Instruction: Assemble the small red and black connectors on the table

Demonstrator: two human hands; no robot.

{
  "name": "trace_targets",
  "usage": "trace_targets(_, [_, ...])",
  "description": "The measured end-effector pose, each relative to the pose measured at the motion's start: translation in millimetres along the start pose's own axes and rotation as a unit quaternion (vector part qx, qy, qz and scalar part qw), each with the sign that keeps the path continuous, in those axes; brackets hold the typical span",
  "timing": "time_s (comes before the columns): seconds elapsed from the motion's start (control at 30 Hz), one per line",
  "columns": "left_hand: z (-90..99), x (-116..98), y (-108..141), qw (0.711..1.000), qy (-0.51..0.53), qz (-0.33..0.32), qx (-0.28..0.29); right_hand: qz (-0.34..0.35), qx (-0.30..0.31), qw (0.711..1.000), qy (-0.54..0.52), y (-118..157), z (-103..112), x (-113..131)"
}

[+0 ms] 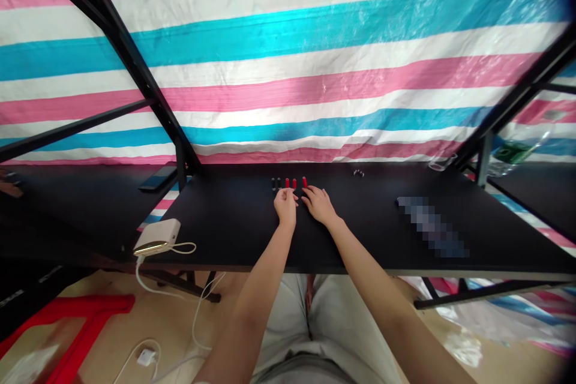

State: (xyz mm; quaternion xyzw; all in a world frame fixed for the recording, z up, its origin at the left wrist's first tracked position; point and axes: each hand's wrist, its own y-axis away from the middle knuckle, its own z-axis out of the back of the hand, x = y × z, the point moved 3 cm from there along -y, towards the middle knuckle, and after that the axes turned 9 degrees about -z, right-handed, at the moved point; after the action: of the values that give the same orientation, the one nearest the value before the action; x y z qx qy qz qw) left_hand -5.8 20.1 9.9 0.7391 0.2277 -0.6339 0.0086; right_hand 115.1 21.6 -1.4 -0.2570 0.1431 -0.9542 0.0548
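Observation:
Several small upright cylinders stand in a row on the black table (234, 216). Two are black (273, 184), two are red (287, 183), and another red cylinder (305, 182) stands a little to the right, slightly tilted. My left hand (285, 207) is just in front of the red pair, its fingers drawn together in a pinch; anything between them is hidden. My right hand (320, 204) lies low over the table with fingers stretched out and slightly apart. Its fingertips are at the base of the separate red cylinder; whether they touch it I cannot tell.
A white box-shaped device (158, 234) with a cable sits at the table's left front. Toward the back lies a small dark-and-white coil (359, 173). On the right is a blurred-out flat object (429, 225). Black metal posts (180, 153) and a striped sheet (315, 90) stand behind.

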Motion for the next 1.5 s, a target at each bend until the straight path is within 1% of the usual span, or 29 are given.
trace_targets(0.07, [-0.5,1.2,0.3,1.0,-0.001,-0.002,0.001,-0.003,-0.059,0.996,-0.07,0.8,6.0,-3.5])
trace_targets(0.17, [-1.4,3.6,0.4,1.0,-0.002,0.001,0.002,-0.035,-0.133,0.976,-0.167,3.2,15.3,-9.5])
trace_targets(0.27, [-3.1,4.2,0.5,1.0,-0.002,0.01,0.013,-0.085,-0.167,0.957,-0.221,5.9,21.1,-12.9])
trace_targets(0.37, [-5.1,1.8,1.3,0.999,0.005,0.017,0.037,-0.085,-0.151,0.947,-0.269,7.4,22.6,-10.2])
trace_targets(0.47, [-6.1,-2.1,2.3,0.998,0.02,0.007,0.057,-0.054,-0.104,0.945,-0.306,8.1,20.8,-4.6])
trace_targets(0.57, [-6.7,-3.3,2.8,0.997,0.023,-0.011,0.077,-0.021,-0.067,0.951,-0.3,8.7,19.3,0.2])
trace_targets(0.63, [-7.3,-2.0,2.8,0.996,0.013,-0.022,0.089,0.0,-0.058,0.958,-0.28,9.2,19.4,2.4])
trace_targets(0.8, [-7.1,1.5,2.4,0.995,-0.004,-0.043,0.085,0.019,-0.073,0.971,-0.225,9.7,20.8,3.3])
trace_targets(0.97, [-3.7,0.9,0.9,0.998,0.0,-0.038,0.043,0.03,-0.09,0.977,-0.189,9.3,20.3,1.7])
trace_targets(1.03, [-3.2,1.0,0.5,0.999,0.002,-0.031,0.036,0.037,-0.089,0.979,-0.181,9.0,19.6,1.8])
trace_targets(1.23, [-4.5,-0.4,1.3,0.998,0.001,-0.041,0.053,0.057,-0.072,0.98,-0.178,9.6,18.2,3.6])
trace_targets(1.3, [-2.7,-1.6,0.9,0.998,0.005,-0.046,0.035,0.052,-0.08,0.98,-0.172,9.9,19.1,2.8])
trace_targets(1.37, [0.0,-2.6,-0.1,0.999,0.012,-0.049,0.006,0.043,-0.094,0.979,-0.175,9.5,20.8,1.4])
trace_targets(1.43, [1.0,-3.2,-0.6,0.999,0.014,-0.045,-0.004,0.036,-0.11,0.973,-0.198,8.6,23.0,0.1])
trace_targets(1.5, [-1.2,-3.8,0.2,0.999,0.004,-0.04,0.022,0.03,-0.121,0.965,-0.232,7.7,24.9,-0.2])
